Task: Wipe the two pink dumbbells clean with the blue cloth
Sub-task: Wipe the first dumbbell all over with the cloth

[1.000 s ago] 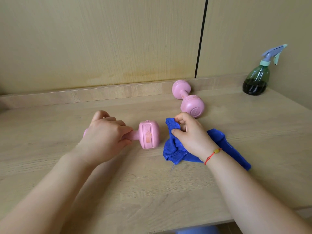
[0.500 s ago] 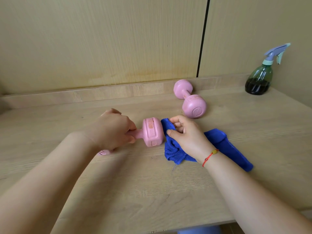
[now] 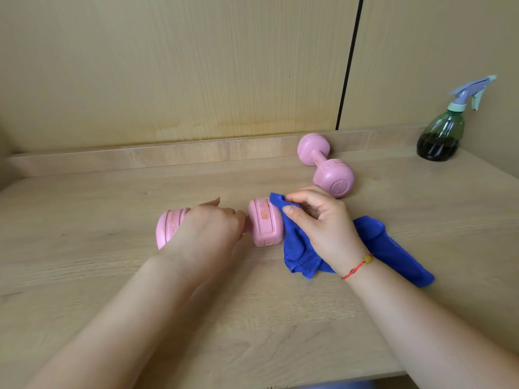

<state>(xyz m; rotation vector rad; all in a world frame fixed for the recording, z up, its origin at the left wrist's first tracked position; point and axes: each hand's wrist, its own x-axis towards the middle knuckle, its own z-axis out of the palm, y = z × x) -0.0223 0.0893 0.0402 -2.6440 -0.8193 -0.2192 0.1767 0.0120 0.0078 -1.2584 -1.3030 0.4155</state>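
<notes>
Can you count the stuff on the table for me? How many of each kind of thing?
Pink dumbbells: 2 (near dumbbell, far dumbbell)
Blue cloth: 1
Spray bottle: 1
Total: 4

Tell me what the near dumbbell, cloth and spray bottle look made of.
Near dumbbell: likely matte moulded plastic or vinyl coating, with raised seams. Blue cloth: soft microfibre-like fabric, fuzzy and hemmed. Spray bottle: translucent green plastic; dark liquid shows through.
</notes>
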